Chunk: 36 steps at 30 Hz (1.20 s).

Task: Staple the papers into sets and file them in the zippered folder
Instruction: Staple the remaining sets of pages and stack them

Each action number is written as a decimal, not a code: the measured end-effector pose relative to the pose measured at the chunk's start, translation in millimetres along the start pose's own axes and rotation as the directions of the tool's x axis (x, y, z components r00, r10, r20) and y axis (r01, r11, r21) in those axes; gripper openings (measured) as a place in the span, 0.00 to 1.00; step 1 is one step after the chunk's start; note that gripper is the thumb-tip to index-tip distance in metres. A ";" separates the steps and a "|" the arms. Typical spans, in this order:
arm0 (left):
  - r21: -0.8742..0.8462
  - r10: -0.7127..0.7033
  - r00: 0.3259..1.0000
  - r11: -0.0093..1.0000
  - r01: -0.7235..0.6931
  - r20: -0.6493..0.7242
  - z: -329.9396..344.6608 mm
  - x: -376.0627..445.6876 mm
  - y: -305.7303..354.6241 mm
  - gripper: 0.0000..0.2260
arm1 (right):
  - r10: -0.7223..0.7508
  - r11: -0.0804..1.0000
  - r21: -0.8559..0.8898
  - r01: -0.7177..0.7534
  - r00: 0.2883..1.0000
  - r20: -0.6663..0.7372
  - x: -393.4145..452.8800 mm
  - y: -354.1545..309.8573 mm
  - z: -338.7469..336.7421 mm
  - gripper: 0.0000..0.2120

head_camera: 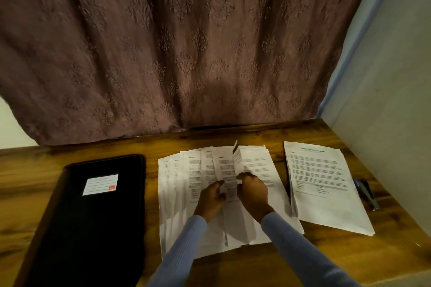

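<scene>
Head view, looking down on a brown wood-grain desk (256, 137). Fanned white printed sheets (184, 170) lie spread across the middle of the desk. Left hand (211, 198) and right hand (253, 191) meet over the fan, fingers curled, both pinching one upright white sheet (229, 170) lifted edge-on from the spread.

Second neat pile of white printed pages (326, 184) sits toward the right edge; whether it is stapled cannot be told. Dark blue-and-black object, probably the stapler (366, 193), lies just beside that pile, at the right edge.

Black zippered folder (93, 216) with white label lies flat near the left edge. It looks closed; contents cannot be seen.

Risks, as judgement:
- Fan is loosely overlapped; pulling one sheet could drag its neighbours and mix up the sets.
- Thin paper held edge-on may buckle or crease if the pinch tightens.
- Sleeves rest over the lower sheets; a forearm shift could push them toward the near edge.
- Stapler sits close to the right edge; a careless reach could knock it off.
</scene>
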<state>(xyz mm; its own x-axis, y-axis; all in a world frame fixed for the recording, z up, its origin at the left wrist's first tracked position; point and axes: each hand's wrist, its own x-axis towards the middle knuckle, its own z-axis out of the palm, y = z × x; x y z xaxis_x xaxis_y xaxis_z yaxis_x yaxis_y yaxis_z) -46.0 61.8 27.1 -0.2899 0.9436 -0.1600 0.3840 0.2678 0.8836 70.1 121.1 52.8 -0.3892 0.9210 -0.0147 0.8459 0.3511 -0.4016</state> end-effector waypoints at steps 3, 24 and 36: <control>-0.138 -0.137 0.983 0.983 0.120 -0.120 6.7 7.0 8.6 0.16 | -0.032 0.996 0.083 0.029 0.999 0.029 5.0 5.7 9.2 0.15; -0.511 -0.463 0.883 0.778 0.365 -0.074 6.7 23.6 -6.4 0.08 | 0.218 0.688 0.719 -0.096 0.973 -0.078 3.6 2.7 22.8 0.19; -0.619 -0.556 0.828 0.675 0.402 -0.069 -5.6 21.0 -21.4 0.16 | 0.050 0.935 0.354 -0.016 0.995 -0.087 12.0 11.1 15.0 0.09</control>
<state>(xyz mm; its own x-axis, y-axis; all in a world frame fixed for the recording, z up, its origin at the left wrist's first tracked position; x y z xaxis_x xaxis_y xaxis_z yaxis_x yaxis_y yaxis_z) -65.2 74.7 7.3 -0.5137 0.6195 -0.5936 -0.4002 0.4390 0.8044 69.4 133.5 34.5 -0.3134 0.9486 0.0447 0.6684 0.2538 -0.6991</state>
